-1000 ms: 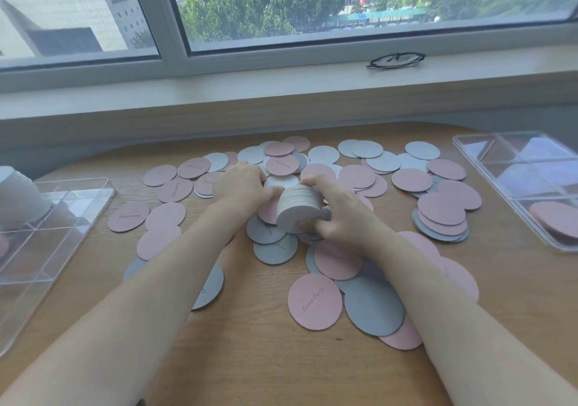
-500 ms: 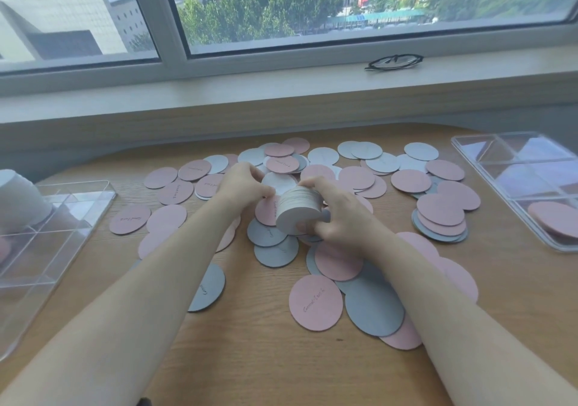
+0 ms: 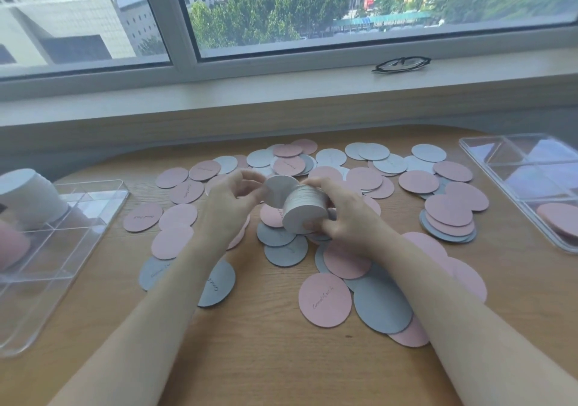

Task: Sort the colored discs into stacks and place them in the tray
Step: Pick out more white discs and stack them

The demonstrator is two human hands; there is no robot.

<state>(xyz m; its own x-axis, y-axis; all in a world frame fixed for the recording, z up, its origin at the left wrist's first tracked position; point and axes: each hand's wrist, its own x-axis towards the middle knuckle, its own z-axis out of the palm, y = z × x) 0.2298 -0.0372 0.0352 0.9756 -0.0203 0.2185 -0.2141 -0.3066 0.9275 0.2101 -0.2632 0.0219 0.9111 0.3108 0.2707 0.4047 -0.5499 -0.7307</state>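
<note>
Left hand (image 3: pixel 231 199) has lifted a white disc (image 3: pixel 279 190) toward the right hand (image 3: pixel 350 218)'s gripped stack (image 3: pixel 305 210); lettering unreadable.

left hand (image 3: pixel 233 200): bare, no glove, ring or watch seen
right hand (image 3: pixel 350 218): bare, same
forearms: both bare, no sleeve reached into frame

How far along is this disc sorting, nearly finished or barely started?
Early to midway, I'd judge. Done: a tall stack of white discs stands in the clear plastic tray on the left, and pink discs lie in the clear tray on the right. In hand: the right hand grips a white stack while the left hand adds a white disc. Left: dozens of pink and grey discs scattered on the wooden table.
</note>
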